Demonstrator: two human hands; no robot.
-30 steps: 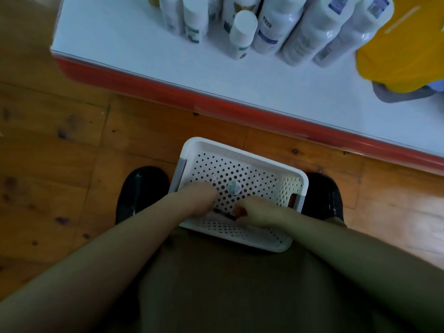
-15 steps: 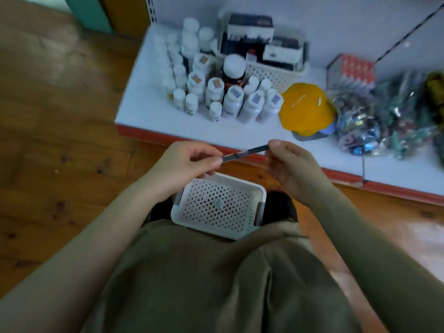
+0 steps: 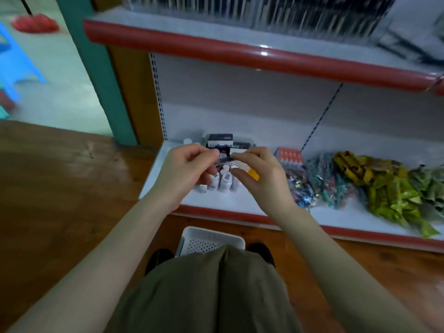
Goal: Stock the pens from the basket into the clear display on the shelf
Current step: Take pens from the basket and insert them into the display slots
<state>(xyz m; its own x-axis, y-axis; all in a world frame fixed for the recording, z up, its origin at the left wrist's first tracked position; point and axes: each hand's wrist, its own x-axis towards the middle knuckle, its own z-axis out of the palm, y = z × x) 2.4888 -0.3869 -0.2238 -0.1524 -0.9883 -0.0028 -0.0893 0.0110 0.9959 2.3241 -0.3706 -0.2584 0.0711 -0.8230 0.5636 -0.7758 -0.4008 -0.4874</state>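
Shop shelving fills the head view, wooden floor below. Left hand [image 3: 185,169] and right hand [image 3: 259,171] each pinch an end of one dark pen [image 3: 224,159], held level over the lower shelf [image 3: 240,200]. Basket [image 3: 211,239] sits at the feet. Clear display [image 3: 264,13] up top, blurred. Risk: pen slips when one hand lets go, since only fingertips hold it.

Both bare forearms reach forward and converge — left hand [image 3: 183,173] and right hand [image 3: 260,175] raised close together, fingers [image 3: 242,156] curled, each pinching one end of a thin dark pen [image 3: 224,159].
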